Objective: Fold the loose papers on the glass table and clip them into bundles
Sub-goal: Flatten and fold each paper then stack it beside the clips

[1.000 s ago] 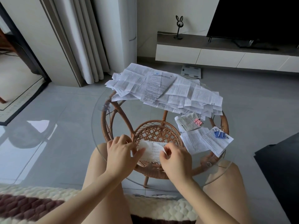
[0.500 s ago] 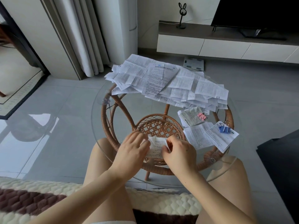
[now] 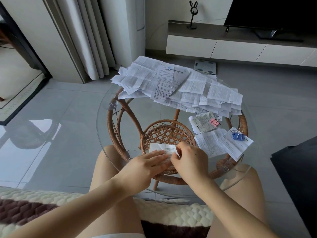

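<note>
Left hand (image 3: 147, 163) lies flat, fingers straight, pressing the small paper (image 3: 157, 147) onto the near edge of the glass desk (image 3: 151, 110). Right hand (image 3: 190, 158) has its grip pinched on the paper's right end. The print on it is too small to read. There's bare glass to the left. On the right are two bundles, pink clip (image 3: 214, 121) and blue clip (image 3: 238, 135). The heap of loose sheets (image 3: 188, 86) crowds the far side.

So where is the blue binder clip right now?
Head view, right side of the glass table: the blue binder clip sits on a paper bundle, just nearer than the pink clip.
</note>
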`<state>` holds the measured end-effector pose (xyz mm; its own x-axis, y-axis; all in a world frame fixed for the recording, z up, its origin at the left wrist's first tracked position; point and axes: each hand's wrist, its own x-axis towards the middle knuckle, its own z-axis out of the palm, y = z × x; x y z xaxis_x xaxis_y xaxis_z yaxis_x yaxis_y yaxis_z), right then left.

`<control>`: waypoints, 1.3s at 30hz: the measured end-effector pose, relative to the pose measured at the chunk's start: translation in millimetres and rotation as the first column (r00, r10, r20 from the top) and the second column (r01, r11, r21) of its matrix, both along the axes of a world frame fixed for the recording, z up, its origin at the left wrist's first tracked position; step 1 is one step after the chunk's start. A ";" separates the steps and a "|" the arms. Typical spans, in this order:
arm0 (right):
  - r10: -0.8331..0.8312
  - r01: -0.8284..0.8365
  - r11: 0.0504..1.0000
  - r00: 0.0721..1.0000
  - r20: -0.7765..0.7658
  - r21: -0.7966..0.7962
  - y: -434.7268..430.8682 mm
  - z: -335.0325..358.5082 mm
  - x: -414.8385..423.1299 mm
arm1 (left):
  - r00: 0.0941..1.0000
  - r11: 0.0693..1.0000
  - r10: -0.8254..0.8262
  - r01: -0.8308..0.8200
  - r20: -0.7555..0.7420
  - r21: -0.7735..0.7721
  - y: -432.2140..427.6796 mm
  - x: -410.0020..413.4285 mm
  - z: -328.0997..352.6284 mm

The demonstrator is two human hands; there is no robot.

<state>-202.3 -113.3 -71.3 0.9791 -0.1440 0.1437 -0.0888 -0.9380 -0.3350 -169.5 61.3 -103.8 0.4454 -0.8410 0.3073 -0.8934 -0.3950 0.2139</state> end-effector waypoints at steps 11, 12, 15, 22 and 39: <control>-0.011 0.011 1.000 1.000 -0.004 -0.014 -1.4 1.7 1.6 | 1.000 1.000 0.023 -0.023 -0.019 0.011 0.2 -1.0 -5.1; -0.015 0.015 1.000 1.000 -0.001 -0.012 -1.3 1.8 1.4 | 1.000 1.000 0.023 -0.023 -0.019 0.009 0.0 -1.3 -3.9; -0.025 0.025 1.000 0.998 0.057 0.007 3.4 -1.3 -4.0 | 1.000 1.000 0.026 -0.026 -0.018 0.002 -1.0 -1.5 -1.2; -0.092 0.078 0.995 0.967 0.237 0.069 1.8 -30.3 -32.1 | 0.998 1.000 0.020 -0.021 -0.053 -0.012 1.3 -4.6 4.0; 0.058 0.003 0.982 0.947 -0.317 0.190 -21.3 11.6 1.1 | 0.994 0.997 -0.051 0.045 -0.098 -0.070 43.3 12.3 18.0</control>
<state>-201.2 -134.6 -59.7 0.9728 -0.1103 -0.2038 -0.1948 -0.8656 -0.4613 -157.3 104.6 -85.8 0.4362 -0.8410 0.3201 -0.8840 -0.3338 0.3273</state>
